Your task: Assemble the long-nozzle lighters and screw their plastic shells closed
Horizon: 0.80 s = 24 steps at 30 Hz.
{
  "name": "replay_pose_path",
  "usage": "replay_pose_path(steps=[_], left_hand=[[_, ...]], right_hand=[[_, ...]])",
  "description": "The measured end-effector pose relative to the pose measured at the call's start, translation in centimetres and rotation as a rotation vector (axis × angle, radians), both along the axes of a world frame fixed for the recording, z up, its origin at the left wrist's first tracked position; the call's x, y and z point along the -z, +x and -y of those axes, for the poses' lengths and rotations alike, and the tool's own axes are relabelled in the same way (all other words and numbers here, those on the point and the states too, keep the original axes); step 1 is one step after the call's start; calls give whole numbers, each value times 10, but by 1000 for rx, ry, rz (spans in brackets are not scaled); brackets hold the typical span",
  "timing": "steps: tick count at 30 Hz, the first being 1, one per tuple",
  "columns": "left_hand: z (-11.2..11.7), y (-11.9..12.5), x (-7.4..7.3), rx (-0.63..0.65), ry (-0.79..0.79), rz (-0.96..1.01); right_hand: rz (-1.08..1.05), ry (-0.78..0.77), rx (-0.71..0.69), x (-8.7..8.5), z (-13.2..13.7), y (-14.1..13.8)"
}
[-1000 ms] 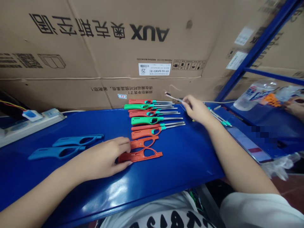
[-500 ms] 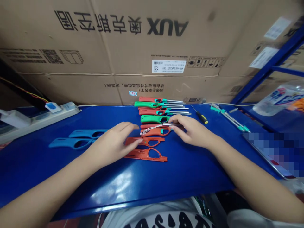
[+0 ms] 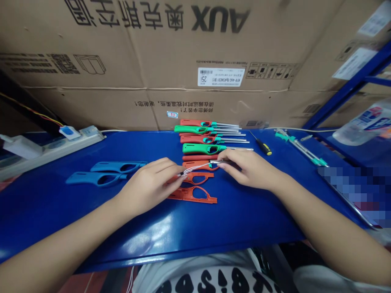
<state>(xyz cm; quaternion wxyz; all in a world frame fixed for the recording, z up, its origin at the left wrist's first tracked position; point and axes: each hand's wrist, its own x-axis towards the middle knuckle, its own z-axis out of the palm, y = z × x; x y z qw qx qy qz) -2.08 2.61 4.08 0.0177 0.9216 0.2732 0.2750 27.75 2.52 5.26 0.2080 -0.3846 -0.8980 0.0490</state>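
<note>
My right hand (image 3: 249, 169) pinches a thin metal tube (image 3: 214, 162) from which white wires (image 3: 197, 166) run leftward. At the far end of these wires my left hand (image 3: 149, 185) is closed, thumb and fingers on a small dark tip. Below the wires lie two orange lighter shell halves (image 3: 210, 200), partly covered by my left hand. Beyond my hands, several red, green and orange gas lighters (image 3: 200, 148) lie in a column, their metal tubes pointing right. Blue lighter shells (image 3: 96, 179) rest left of my left hand.
A yellow-and-black screwdriver (image 3: 263, 147) lies right of the lighters. Farther right are metal tubes with green ends (image 3: 301, 147) and a plastic bottle (image 3: 356, 126). A white power strip (image 3: 61, 148) stands at the left. A large cardboard box (image 3: 122, 69) closes off the table's back.
My left hand has moved slightly right and closed on the loose end of the wires. The wires now stretch between both hands. The view has shifted slightly.
</note>
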Motion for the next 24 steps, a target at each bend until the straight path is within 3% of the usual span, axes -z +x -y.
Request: replay_pose_path(steps=[13, 18, 24], left_hand=[[8, -2, -3, -47, 115, 32], [7, -2, -3, -40, 75, 35], [6, -1, -5, -11, -14, 54]], right_hand=[[91, -131, -2, -5, 3, -1], [42, -218, -45, -5, 4, 3], [28, -413, -190, -10, 9, 3]])
